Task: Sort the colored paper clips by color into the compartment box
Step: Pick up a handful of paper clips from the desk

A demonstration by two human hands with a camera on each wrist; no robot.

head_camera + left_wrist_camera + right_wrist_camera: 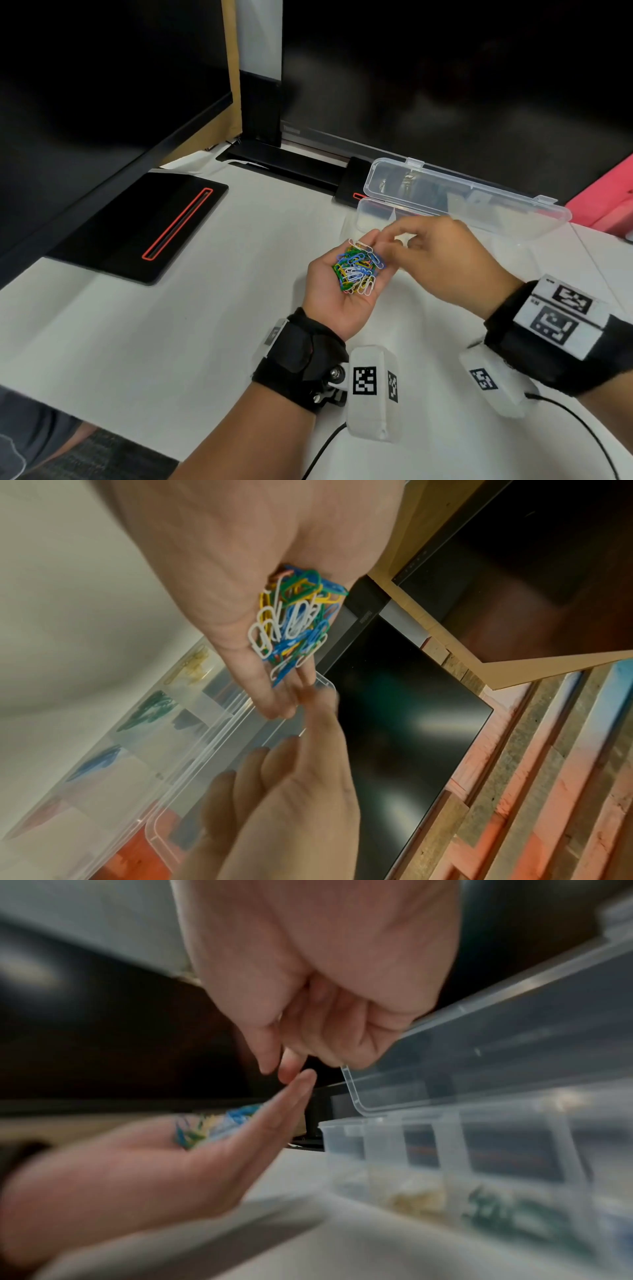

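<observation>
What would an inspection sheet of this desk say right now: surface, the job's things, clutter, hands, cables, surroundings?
Surface: white table.
Job's things: mixed clips heaped in the left palm; clear box behind the hands, lid open; yellow clips, green clips and blue clips lie in separate compartments.
Clutter: black pad with a red-edged slot, far left; pink object, far right.
Hands: left hand palm up, fingers straight, carrying the heap; right hand fingertips at the heap's far edge, any pinch unclear.
Cables: black cables run from the wrist cameras.
Surroundings: dark monitors behind.
</observation>
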